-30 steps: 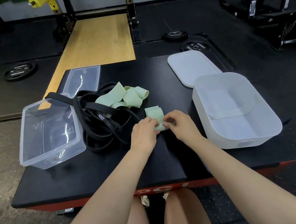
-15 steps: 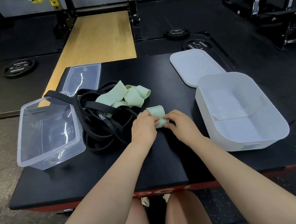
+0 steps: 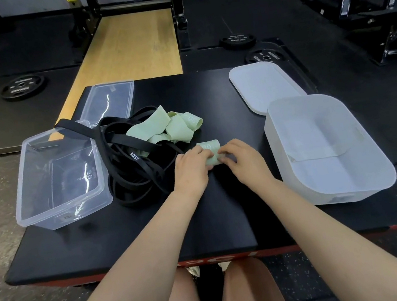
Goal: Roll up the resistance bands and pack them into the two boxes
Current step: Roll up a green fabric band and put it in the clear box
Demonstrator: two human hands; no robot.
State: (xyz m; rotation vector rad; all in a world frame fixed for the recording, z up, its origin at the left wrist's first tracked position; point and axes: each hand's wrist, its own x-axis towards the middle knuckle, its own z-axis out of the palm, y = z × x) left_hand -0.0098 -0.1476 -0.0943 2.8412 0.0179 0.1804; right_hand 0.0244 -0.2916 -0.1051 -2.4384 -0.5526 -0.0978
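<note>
At the centre of the frame, the left hand [image 3: 191, 168] and right hand [image 3: 241, 160] both pinch a short pale green elastic band [image 3: 210, 150] with curled fingers, pressing it onto the black padded desk [image 3: 202, 216], probably so the coil stays tight while rolling. More loose green bands [image 3: 171, 128] lie on a tangle of black rubber bands [image 3: 133, 170] left of centre. The clear plastic box [image 3: 59, 176] at left and white plastic box [image 3: 328, 149] at right sit open, within reach for packing.

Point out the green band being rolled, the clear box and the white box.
green band [image 3: 210, 148], head view, top of the roll
clear box [image 3: 48, 219], head view, near wall
white box [image 3: 341, 197], head view, near wall
</note>
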